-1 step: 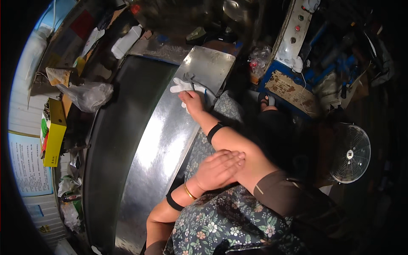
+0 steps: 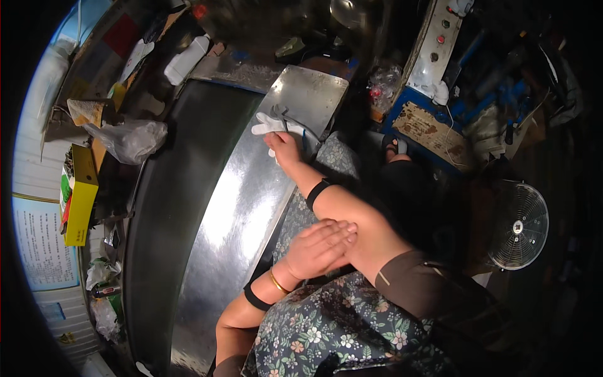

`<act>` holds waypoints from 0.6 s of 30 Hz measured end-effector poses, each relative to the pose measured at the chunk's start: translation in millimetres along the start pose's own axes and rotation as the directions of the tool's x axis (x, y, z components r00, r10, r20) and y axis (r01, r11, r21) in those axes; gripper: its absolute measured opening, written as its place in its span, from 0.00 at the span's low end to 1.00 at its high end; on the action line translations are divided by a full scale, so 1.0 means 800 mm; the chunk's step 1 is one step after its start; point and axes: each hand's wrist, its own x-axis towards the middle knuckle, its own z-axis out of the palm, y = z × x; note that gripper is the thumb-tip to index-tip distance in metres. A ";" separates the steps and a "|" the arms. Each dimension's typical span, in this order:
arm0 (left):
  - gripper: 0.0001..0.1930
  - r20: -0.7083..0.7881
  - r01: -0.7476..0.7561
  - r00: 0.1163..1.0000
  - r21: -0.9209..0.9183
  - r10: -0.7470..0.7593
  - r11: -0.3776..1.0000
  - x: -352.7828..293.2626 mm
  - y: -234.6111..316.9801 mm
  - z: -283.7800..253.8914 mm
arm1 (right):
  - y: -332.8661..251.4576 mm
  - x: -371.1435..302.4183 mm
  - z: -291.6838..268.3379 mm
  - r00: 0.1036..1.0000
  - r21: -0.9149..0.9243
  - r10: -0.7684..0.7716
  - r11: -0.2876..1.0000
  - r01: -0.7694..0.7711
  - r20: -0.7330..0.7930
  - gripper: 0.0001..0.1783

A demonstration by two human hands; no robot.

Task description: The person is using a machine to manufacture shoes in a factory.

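Observation:
My left hand (image 2: 321,249) lies across my right arm near the elbow, its fingers stretched out flat. A gold bracelet (image 2: 279,282) and a black band circle that forearm. Farther off, my right hand (image 2: 284,151) rests on the shiny metal tabletop (image 2: 223,213), its bent fingers on a white glove (image 2: 267,125). Some of those fingertips are hidden. Beside the same hand, a dark grey metal tool with a hooked end (image 2: 281,114) lies over the glove. A thin blue piece (image 2: 304,139) shows next to it.
Along the left of the metal runs a dark belt (image 2: 182,182). A plastic bag (image 2: 135,141), a yellow box (image 2: 81,201) and a white jug (image 2: 186,61) stand beyond it. At right are a round fan (image 2: 517,227) and a panel with buttons (image 2: 430,50).
My left hand has slid very slightly back along my right arm. My right hand, the glove and the tool look the same.

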 end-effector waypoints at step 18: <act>0.15 -0.049 0.041 0.998 0.023 -0.040 0.999 -0.001 0.007 0.033 | -0.012 -0.006 -0.009 0.999 0.005 0.054 0.999 -0.054 0.003 0.16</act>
